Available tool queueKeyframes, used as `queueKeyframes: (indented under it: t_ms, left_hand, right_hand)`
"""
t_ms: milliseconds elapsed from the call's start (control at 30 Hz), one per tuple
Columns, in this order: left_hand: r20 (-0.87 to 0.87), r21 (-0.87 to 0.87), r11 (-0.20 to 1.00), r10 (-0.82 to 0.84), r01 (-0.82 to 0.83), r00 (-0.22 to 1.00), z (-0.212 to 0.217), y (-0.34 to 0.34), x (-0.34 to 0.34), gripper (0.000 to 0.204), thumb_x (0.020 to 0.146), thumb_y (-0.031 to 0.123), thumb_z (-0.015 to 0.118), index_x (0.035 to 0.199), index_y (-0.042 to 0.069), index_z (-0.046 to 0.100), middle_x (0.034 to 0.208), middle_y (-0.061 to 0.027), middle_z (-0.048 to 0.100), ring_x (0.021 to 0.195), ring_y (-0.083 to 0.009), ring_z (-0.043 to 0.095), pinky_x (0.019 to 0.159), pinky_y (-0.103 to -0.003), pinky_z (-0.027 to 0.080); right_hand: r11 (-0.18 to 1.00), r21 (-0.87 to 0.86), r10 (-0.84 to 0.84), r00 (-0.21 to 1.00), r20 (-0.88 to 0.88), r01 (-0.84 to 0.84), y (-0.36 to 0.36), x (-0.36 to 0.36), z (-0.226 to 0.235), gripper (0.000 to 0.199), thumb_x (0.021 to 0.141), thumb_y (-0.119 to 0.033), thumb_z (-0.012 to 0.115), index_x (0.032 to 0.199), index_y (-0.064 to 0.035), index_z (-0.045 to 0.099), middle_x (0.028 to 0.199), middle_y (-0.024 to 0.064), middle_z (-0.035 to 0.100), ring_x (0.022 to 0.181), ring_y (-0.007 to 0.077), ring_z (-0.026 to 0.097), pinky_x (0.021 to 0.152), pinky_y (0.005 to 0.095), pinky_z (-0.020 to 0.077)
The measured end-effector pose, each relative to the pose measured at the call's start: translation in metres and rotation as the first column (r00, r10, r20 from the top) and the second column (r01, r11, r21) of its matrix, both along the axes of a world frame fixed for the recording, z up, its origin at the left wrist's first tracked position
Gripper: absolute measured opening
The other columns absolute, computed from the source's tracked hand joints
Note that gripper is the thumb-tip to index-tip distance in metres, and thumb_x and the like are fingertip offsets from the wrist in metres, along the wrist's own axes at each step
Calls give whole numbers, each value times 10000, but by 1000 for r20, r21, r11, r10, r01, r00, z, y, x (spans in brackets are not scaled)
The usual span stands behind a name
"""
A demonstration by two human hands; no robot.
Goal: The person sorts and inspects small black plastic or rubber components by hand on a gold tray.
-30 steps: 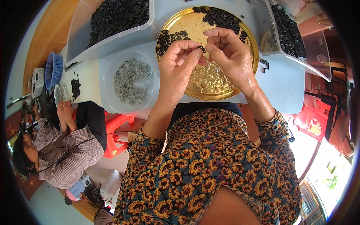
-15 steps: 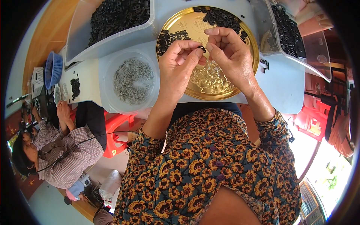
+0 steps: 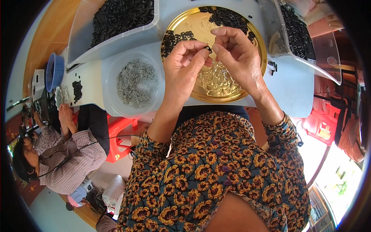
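Note:
Above a round gold tray (image 3: 262,58), my left hand (image 3: 185,63) pinches a small black ring-like piece (image 3: 209,49) between thumb and forefinger. My right hand (image 3: 241,58) is close beside it, thumb tip near the piece, forefinger raised apart from the thumb; I see nothing held in it. Black oval link-like pieces (image 3: 228,20) lie along the tray's far edge, and more black pieces (image 3: 174,40) sit at its left. Small shiny metal pieces (image 3: 216,82) are spread on the near part of the tray, below my hands.
A clear bin (image 3: 154,27) of black pieces stands at far left, another clear bin (image 3: 288,48) at right. Left of the tray is a round tub (image 3: 109,91) of small metal pieces. A seated person (image 3: 77,154) works at the left, near a blue basket (image 3: 55,72) and red stool (image 3: 119,135).

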State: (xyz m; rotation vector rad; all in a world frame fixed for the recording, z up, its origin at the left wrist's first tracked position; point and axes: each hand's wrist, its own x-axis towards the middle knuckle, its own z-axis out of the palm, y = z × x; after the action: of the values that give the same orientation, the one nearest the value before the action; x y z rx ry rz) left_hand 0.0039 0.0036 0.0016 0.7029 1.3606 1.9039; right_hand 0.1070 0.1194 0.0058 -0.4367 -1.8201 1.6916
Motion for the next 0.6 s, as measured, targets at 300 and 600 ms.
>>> queueKeyframes:
  t_ms: [300,600]
  left_hand:
    - [-32,20,999,31,-30,999,-4,1,1,152,898,-4,618,1045,-39,608,931,-88,648,773,-139,651,722,-261,538]
    - [19,1,998,58,-58,998,-16,5,6,113,890,-29,615,1000,-42,595,882,-87,644,737,-124,645,673,-245,548]
  right_hand:
    - [999,37,-21,1000,-9,22,-2,-2,-3,287,896,18,585,1178,-15,551,870,11,574,831,62,583,820,245,515]
    - [999,2,-50,999,-2,50,-8,0,-17,312,896,14,589,1202,-18,536,860,11,599,849,76,602,825,253,506]
